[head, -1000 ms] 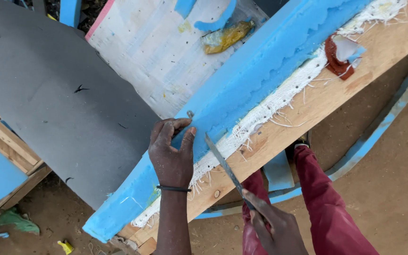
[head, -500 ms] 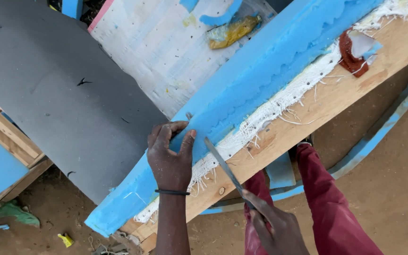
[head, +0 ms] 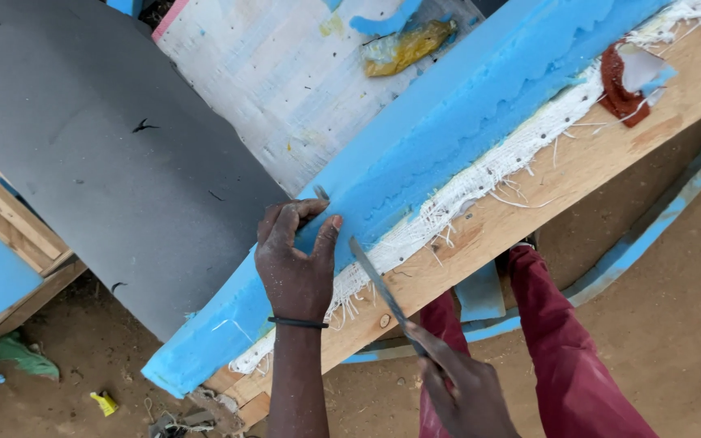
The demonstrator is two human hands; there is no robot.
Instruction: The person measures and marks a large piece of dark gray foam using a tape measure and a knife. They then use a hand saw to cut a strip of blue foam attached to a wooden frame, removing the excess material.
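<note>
Centre-bottom of frame: left hand (head: 298, 264) rests on the long strip of blue foam padding (head: 448, 154), fingers curled w/ thumb and forefinger pinched loosely at the foam's upper edge; looks like a small dark nail or tack sits at the fingertips, too small to be sure. A thin black band sits on that wrist. Right hand (head: 464, 389), lower centre-right, is closed around the handle end of a long narrow metal blade (head: 383, 292), which angles up-left, its tip just beside the left thumb and over the frayed white woven fabric edge (head: 480, 182). The foam runs diagonally from lower left to upper right, lying along a pale wooden board (head: 594, 162) w/ the white fabric between foam and bare wood. Upper right, a crumpled red-brown scrap w/ a pale blue-grey piece (head: 626, 77) lies on the board. Upper left, a big dark grey sheet (head: 99, 154) covers part of a white speckled panel (head: 285, 81); a yellow crumpled wrapper (head: 407, 49) lies on that panel at top centre. Legs in dark red trousers (head: 561, 349) show bottom right, over sandy ground (head: 683, 324).
</note>
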